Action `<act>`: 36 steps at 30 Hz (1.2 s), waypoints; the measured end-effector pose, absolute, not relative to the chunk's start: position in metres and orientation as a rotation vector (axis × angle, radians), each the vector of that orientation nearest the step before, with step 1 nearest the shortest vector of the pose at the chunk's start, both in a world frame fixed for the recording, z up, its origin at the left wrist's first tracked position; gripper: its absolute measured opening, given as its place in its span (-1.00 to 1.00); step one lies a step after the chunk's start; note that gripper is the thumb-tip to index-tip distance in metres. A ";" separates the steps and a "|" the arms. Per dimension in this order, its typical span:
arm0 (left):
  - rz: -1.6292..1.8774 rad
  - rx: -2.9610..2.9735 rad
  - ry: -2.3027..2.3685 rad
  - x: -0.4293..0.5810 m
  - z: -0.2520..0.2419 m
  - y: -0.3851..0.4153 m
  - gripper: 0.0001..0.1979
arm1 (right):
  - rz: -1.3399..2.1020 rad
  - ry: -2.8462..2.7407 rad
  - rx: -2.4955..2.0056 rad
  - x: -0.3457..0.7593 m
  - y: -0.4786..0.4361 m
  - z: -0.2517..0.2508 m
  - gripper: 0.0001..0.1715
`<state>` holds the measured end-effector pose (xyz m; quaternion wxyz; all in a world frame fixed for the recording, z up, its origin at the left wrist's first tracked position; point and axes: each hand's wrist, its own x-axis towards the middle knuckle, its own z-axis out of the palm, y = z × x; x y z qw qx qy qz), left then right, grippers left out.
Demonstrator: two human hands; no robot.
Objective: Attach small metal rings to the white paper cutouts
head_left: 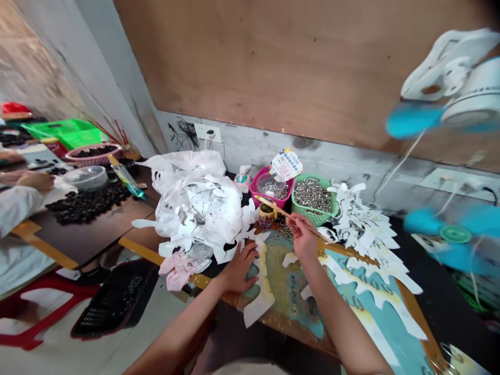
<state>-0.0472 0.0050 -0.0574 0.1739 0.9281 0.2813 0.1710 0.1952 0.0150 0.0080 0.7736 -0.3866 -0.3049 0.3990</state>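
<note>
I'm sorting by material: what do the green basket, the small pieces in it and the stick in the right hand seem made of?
Green basket: probably moulded plastic, slight sheen, judging by its evenly coloured, perforated wall.
Small pieces: likely polished metal, from their silvery glints.
Stick in the right hand: apparently matte wood, being plain brown; bamboo is possible.

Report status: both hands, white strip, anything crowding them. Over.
Right grip closed on wooden stick, tip by small can. Left grip spread at yellow-smeared white strip. White scraps heaped close beside left grip.
</note>
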 end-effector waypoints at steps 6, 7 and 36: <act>0.446 2.652 0.824 -0.046 -0.056 0.007 -0.38 | 0.906 -0.572 -0.824 0.166 0.046 -0.012 -0.77; 0.440 2.656 0.823 -0.045 -0.055 0.008 -0.37 | 0.906 -0.565 -0.829 0.163 0.049 -0.013 -0.75; 0.772 2.562 1.132 0.005 -0.057 0.042 -0.82 | 0.803 -1.268 -1.565 0.203 0.026 -0.051 -0.93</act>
